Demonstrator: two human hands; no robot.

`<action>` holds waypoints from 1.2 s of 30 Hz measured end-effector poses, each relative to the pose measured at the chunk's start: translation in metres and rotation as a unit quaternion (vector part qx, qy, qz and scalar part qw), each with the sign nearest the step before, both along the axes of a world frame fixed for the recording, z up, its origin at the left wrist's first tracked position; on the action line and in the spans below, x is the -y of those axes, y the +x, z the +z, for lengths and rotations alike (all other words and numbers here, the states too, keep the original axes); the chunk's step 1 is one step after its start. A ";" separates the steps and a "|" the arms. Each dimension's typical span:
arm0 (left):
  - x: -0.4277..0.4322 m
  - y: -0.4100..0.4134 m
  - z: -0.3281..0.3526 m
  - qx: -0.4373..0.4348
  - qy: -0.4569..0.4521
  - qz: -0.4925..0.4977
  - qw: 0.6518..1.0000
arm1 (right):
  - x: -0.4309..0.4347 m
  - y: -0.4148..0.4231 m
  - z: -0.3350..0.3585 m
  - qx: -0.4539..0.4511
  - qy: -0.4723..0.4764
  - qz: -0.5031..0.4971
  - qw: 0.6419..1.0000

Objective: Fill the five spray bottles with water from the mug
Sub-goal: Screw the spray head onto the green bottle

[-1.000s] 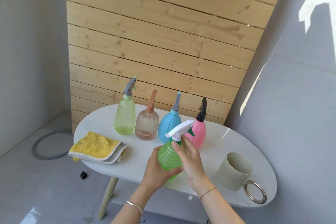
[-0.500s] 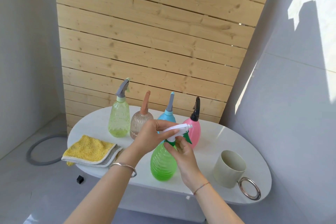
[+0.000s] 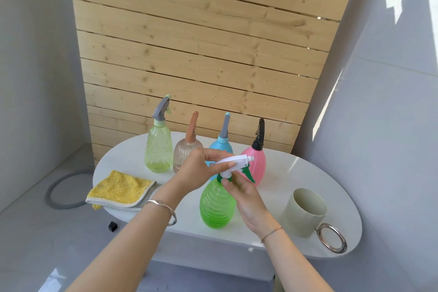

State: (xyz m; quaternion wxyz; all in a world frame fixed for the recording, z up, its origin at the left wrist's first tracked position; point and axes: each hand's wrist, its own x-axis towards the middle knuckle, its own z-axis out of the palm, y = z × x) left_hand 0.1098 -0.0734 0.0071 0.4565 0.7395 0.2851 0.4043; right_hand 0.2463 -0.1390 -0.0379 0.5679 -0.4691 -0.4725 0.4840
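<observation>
Slatted wooden wall (image 3: 201,54): standing behind everything, at the far side.

White oval table (image 3: 296,173): standing in front of the wall and carrying all the items below.

Pale mug (image 3: 304,213): sitting at the near right of the table, mouth open upward, its metal ring handle (image 3: 331,239) pointing toward the near edge.

Bright green ribbed bottle (image 3: 216,206): standing upright near the front edge, left of the mug and apart from it.

Far row, left to right, all standing upright with heads on: pale green bottle (image 3: 158,149), amber ribbed bottle (image 3: 183,156), blue bottle (image 3: 224,146), pink bottle (image 3: 257,163).

Yellow cloth (image 3: 119,188): lying folded at the near left of the table.

Left hand (image 3: 201,168): gripping the white trigger head (image 3: 234,162) of the bright green ribbed bottle from the left, fingers curling over it.

Right hand (image 3: 246,197): reaching in from the right, thumb and fingers seemingly pinching the bottle's neck just below the head; the contact is partly hidden.

Grey hoop (image 3: 59,189): lying on the floor, left of the table.

Black block (image 3: 113,226): sitting on the floor below the cloth.
</observation>
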 end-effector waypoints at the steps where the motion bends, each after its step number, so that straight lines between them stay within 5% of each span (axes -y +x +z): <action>1: 0.000 0.000 0.000 -0.001 0.002 -0.001 1.000 | -0.001 -0.003 -0.001 0.004 0.007 -0.035 0.999; 4: 0.001 -0.002 0.000 -0.001 0.003 -0.002 1.000 | -0.004 -0.009 -0.005 0.020 0.008 -0.079 0.997; 8: 0.002 -0.002 0.001 -0.003 0.004 -0.005 1.000 | -0.001 0.004 -0.006 0.043 -0.005 0.039 0.998; 13: 0.002 -0.002 0.002 -0.007 0.008 -0.009 1.000 | -0.004 -0.008 -0.006 0.014 -0.013 -0.059 0.998; 18: 0.002 -0.003 0.002 -0.009 0.007 -0.010 1.000 | 0.000 0.004 0.000 -0.011 -0.011 0.036 0.999; 23: 0.000 -0.003 0.001 -0.006 0.017 -0.007 1.000 | -0.004 -0.012 -0.003 -0.002 0.000 -0.082 0.997; 27: 0.000 -0.003 0.001 -0.010 0.020 -0.011 1.000 | -0.002 0.003 -0.002 -0.013 0.003 0.036 0.999; 32: -0.002 -0.002 0.000 -0.022 0.012 -0.006 1.000 | -0.003 -0.006 -0.002 -0.022 -0.017 -0.045 0.999; 36: -0.002 -0.003 0.000 -0.021 0.012 -0.005 1.000 | -0.001 0.002 0.002 -0.016 0.000 0.040 0.999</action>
